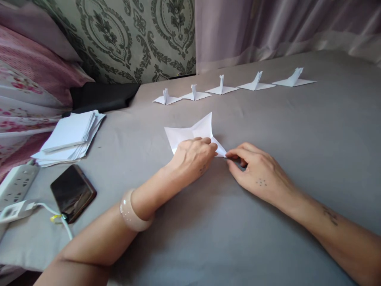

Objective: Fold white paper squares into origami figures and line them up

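Note:
A white sheet of paper (190, 133), creased and partly folded, lies on the grey cloth with two of its corners standing out at the back. My left hand (195, 155) is closed over its near side, fingers curled onto the paper and covering part of it. With thumb and forefinger, my right hand (253, 165) pinches the paper's pointed right corner. The folds under my left fingers are hidden.
Several folded paper figures (222, 89) stand in a row at the back. To the left are a stack of white paper (70, 133), a phone (73, 192) with a cable, a power strip (19, 182) and a black cloth-like item (101, 96). Curtains and a patterned wall rise behind.

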A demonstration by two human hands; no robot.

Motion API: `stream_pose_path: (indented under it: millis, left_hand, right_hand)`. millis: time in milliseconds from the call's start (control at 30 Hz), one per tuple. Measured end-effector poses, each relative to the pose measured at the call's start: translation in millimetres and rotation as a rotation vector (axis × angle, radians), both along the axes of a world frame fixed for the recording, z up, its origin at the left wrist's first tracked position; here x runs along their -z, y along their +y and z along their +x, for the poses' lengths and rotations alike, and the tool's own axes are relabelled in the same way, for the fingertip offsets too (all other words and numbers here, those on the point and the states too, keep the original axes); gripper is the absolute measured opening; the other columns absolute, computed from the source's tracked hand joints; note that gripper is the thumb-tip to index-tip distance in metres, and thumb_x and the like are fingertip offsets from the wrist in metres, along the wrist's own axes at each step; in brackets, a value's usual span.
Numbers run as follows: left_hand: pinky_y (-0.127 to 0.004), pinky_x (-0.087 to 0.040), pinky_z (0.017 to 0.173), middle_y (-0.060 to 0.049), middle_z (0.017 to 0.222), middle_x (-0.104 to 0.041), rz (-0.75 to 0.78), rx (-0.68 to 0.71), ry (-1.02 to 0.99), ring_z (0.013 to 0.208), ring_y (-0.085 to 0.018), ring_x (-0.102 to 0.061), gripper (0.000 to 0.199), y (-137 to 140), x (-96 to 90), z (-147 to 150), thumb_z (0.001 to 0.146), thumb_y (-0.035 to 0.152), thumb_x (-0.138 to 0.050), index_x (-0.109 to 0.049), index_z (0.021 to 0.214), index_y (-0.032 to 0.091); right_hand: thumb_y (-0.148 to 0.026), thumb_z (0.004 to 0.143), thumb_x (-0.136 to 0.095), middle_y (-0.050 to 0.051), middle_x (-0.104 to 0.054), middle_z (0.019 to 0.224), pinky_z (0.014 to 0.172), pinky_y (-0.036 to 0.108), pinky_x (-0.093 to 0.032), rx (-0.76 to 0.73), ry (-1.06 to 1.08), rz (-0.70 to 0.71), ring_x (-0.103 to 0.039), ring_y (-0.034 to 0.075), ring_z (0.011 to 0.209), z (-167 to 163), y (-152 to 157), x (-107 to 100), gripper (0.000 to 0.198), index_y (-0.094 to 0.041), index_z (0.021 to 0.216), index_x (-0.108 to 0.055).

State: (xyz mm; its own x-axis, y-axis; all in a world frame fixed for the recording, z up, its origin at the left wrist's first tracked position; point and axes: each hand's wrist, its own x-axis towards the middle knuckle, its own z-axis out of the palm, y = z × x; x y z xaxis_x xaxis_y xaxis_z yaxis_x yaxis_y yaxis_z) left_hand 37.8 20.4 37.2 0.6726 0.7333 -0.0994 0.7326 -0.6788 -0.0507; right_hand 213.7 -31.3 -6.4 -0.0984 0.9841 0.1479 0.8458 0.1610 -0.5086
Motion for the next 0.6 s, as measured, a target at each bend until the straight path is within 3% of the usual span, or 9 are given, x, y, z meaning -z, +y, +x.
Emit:
stream_pose_path:
  millis: [333,600]
  left_hand:
    - [-0.027,-0.027,0.053,-0.005,0.08,-0.064,0.03,0.032,0.032,0.074,-0.018,-0.061,0.02,3.7,0.0,2.1,0.094,0.02,-0.045,-0.062,0.084,0.015]
    - [-0.029,-0.029,0.053,-0.005,0.074,-0.063,0.058,0.057,0.016,0.069,-0.019,-0.062,0.017,5.4,2.9,2.4,0.09,0.018,-0.049,-0.061,0.079,0.015]
  right_hand:
    - [-0.028,0.09,-0.052,0.0,-0.064,0.087,0.06,0.028,-0.038,0.05,-0.061,-0.018,-0.057,0.012,0.064,-4.7,3.6,-0.6,0.017,-0.024,0.086,-0.069]
    - [-0.028,0.084,-0.054,0.0,-0.066,0.084,0.059,0.028,-0.038,0.108,-0.016,-0.103,-0.059,0.015,0.068,-5.9,13.8,-4.0,0.016,-0.024,0.077,-0.068]
